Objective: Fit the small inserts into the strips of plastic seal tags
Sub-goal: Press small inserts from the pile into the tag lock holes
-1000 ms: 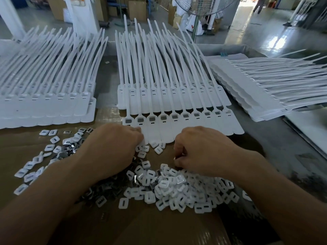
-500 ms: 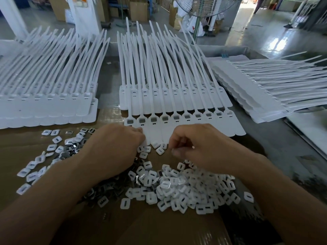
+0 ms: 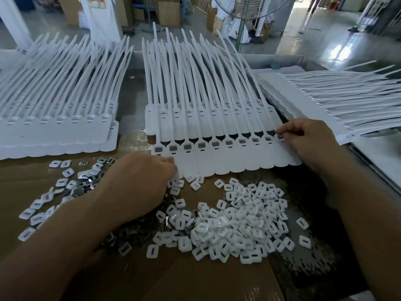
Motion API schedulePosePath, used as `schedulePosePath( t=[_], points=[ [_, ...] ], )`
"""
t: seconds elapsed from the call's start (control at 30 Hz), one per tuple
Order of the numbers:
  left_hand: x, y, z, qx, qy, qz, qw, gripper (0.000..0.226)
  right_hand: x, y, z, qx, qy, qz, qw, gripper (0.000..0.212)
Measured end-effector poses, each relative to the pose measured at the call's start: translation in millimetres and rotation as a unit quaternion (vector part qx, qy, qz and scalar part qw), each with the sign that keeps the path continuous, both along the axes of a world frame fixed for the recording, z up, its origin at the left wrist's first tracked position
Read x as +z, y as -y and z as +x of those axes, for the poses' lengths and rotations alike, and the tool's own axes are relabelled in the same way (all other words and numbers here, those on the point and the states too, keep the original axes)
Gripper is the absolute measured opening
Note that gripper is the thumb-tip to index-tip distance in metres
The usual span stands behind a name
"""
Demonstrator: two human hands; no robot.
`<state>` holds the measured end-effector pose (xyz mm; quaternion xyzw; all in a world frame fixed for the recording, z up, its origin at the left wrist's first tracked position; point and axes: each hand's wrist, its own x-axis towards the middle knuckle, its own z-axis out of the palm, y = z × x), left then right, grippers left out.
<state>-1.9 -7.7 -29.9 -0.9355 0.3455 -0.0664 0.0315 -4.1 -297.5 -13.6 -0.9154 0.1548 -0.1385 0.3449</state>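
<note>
A white strip of seal tags (image 3: 227, 157) lies across the middle of the table, its row of square pockets showing grey metal inside. My right hand (image 3: 308, 140) is at the strip's right end and pinches a small insert over the last pocket. My left hand (image 3: 138, 183) rests knuckles-up at the strip's left lower corner, fingers curled under; what they hold is hidden. A pile of small white inserts (image 3: 238, 220) lies on the cardboard in front of the strip. Small metal inserts (image 3: 86, 183) lie partly under my left wrist.
More stacked tag strips sit at the left (image 3: 54, 127), behind the working strip (image 3: 206, 114) and at the right (image 3: 325, 101). Loose white inserts (image 3: 39, 213) are scattered at the left. The brown cardboard sheet (image 3: 195, 279) ends near the right, where dark table shows.
My right hand has left the pile of white inserts and moved up and right to the strip's right end. My left hand stays at the strip's left corner.
</note>
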Motion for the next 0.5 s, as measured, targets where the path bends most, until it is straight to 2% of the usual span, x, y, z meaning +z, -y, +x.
schedulePosePath(
  t=[0.5],
  points=[
    [2, -2, 0, 0.005, -0.003, 0.002, 1.000, 0.039, -15, 7, 13, -0.011, -0.021, -0.061, 0.998, 0.021]
  ],
)
